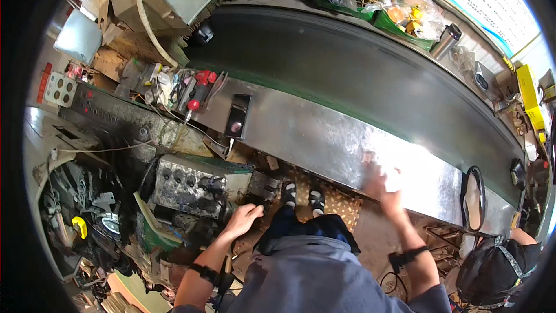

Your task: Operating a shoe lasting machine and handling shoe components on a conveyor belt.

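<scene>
My left hand (246, 218) hangs beside a grimy machine block (188, 188), its fingers curled together; whatever may be in them is hidden. Over the bright metal ledge (313, 139), my right hand (383, 182) is smeared by motion and glare. Its fingers are too blurred to read, and I cannot tell whether it touches the metal. A dark phone (238, 117) with a white cable plugged in lies towards the ledge's left end. At the right end rests a black-rimmed shoe part (474, 200) with a pale inside.
Beyond the ledge runs a wide dark belt (359, 75). A red hand tool (202, 84) lies among clutter at the left. Green trays (399, 29) of plastic scraps and a metal flask (447, 40) stand on the far side. A black bag (492, 275) sits at lower right.
</scene>
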{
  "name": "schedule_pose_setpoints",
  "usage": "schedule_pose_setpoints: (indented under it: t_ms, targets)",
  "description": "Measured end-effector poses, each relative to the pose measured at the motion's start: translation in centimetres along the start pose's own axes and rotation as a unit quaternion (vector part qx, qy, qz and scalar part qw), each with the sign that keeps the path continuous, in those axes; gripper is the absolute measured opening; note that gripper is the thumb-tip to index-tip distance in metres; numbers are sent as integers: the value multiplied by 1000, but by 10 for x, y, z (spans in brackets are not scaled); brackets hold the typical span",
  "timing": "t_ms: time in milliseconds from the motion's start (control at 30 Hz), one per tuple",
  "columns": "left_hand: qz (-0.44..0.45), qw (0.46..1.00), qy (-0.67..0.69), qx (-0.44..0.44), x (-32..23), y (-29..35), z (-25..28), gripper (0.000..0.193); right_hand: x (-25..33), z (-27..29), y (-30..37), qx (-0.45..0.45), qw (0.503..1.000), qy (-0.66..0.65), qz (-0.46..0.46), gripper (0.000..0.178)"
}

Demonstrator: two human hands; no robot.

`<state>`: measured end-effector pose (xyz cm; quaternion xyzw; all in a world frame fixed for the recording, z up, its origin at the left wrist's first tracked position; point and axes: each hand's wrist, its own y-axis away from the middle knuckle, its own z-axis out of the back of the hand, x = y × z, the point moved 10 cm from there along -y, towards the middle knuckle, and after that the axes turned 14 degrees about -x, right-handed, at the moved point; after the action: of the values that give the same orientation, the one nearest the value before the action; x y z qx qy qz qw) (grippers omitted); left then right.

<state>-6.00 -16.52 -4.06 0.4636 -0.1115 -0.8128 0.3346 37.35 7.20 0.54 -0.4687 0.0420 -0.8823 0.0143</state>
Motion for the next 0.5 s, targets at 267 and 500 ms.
schedule_pose_setpoints:
  t_ms: [267, 500]
  targets:
    - [-176, 982, 59, 35, -213, -136, -2, 38, 115, -157, 37, 260, 946, 26, 192, 50]
    - [-256, 954, 60, -145, -278, -310, 136, 41, 41, -71, 5, 98, 988, 100, -62, 51]
